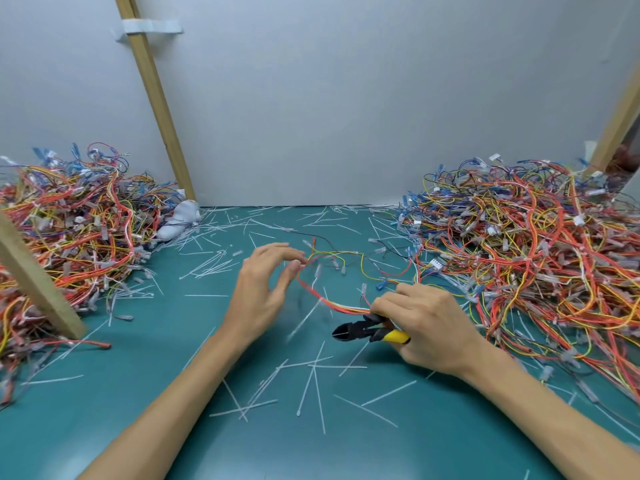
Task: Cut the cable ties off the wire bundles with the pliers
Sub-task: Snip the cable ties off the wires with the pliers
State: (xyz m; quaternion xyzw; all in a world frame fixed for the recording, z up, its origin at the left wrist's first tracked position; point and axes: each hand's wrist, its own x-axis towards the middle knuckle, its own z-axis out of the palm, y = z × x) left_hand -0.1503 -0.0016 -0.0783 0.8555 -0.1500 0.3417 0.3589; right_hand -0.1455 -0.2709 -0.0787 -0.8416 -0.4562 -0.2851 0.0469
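Two hands at work. Right hand (426,327), four o'clock, clenched round pliers (369,332) and wire bundle (346,308); left hand (266,289), centre, relaxed beside bundle's loop. Risk: far end unheld, bundle slipping, blades nicking wire insulation.

Bright, even light; wide-angle bending at edges.

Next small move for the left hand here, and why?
Probably close the left hand on the wire bundle at the loop by its thumb. The right hand pinches the bundle's other end while holding the pliers, whose blades point left, clear of the wires. The left fingers look open, with no grip yet to steady it.
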